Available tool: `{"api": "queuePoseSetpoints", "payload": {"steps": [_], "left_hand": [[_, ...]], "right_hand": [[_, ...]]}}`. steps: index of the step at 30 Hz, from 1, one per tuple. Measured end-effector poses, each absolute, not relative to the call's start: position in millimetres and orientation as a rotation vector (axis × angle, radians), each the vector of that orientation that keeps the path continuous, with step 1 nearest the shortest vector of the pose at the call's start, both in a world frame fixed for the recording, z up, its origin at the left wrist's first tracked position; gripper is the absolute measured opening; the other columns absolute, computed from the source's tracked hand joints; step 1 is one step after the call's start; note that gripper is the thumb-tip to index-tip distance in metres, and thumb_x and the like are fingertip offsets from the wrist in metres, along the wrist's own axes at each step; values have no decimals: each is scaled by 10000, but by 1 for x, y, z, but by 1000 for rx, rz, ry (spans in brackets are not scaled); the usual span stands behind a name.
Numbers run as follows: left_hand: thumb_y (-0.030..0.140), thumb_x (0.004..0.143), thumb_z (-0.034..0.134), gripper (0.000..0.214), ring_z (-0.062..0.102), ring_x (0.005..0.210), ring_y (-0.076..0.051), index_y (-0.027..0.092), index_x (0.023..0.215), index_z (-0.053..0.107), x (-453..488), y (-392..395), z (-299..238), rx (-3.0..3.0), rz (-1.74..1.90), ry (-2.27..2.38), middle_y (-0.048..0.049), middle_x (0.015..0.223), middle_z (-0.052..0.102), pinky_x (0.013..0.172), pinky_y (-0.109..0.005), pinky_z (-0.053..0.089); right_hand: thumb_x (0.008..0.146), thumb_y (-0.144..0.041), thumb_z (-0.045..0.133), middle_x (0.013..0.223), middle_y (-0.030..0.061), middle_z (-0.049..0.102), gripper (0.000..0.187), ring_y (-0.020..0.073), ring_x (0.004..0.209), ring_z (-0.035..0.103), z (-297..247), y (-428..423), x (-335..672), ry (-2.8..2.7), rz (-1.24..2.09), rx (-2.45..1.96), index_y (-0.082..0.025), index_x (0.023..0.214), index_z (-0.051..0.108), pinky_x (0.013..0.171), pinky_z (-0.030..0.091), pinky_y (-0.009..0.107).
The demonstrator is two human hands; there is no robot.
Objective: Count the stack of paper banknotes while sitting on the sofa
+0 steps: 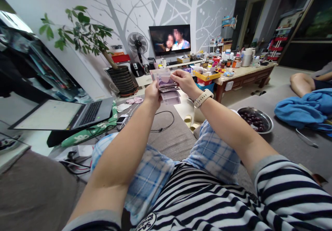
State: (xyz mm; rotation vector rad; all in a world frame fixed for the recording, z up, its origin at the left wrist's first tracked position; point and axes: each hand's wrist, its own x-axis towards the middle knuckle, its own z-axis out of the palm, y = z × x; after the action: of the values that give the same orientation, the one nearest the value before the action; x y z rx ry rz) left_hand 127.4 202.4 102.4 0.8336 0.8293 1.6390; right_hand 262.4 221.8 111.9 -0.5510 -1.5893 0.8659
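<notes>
Banknotes [169, 81]: fanned bundle at 12 o'clock from the wearer, held up between two hands.
Long axis of notes: roughly 9 to 3 o'clock.
Left hand [153, 94]: gripping the left end; notes lie toward its 2 o'clock.
Right hand [184, 81]: pinching the upper right part; notes lie toward its 9 o'clock.
Nearer hand: neither; both in contact.

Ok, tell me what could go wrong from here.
Some banknotes could slip loose: the left hand grips an uneven stack, the right hand pinches at its edge, and some hang below the rest. The metal bowl of dark round fruit might get bumped if the right forearm swings outward, since it appears close beside it.
</notes>
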Motion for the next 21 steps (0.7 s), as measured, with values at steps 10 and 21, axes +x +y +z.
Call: {"api": "queuePoseSetpoints", "payload": {"steps": [10, 21], "left_hand": [[264, 747, 600, 114, 675, 754, -229, 181, 818, 633, 127, 205, 101, 843, 1624, 808, -54, 724, 676, 651, -318, 543], [291, 761, 632, 176, 678, 705, -227, 178, 895, 645, 129, 201, 104, 799, 1618, 812, -48, 708, 678, 646, -325, 549]], "right_hand": [[855, -325, 579, 575, -47, 420, 258, 68, 486, 365, 114, 218, 262, -1584, 910, -555, -188, 666, 470, 454, 322, 208], [854, -337, 587, 560, -46, 427, 282, 75, 492, 377, 114, 219, 262, -1582, 913, -543, -188, 646, 468, 463, 330, 216]]}}
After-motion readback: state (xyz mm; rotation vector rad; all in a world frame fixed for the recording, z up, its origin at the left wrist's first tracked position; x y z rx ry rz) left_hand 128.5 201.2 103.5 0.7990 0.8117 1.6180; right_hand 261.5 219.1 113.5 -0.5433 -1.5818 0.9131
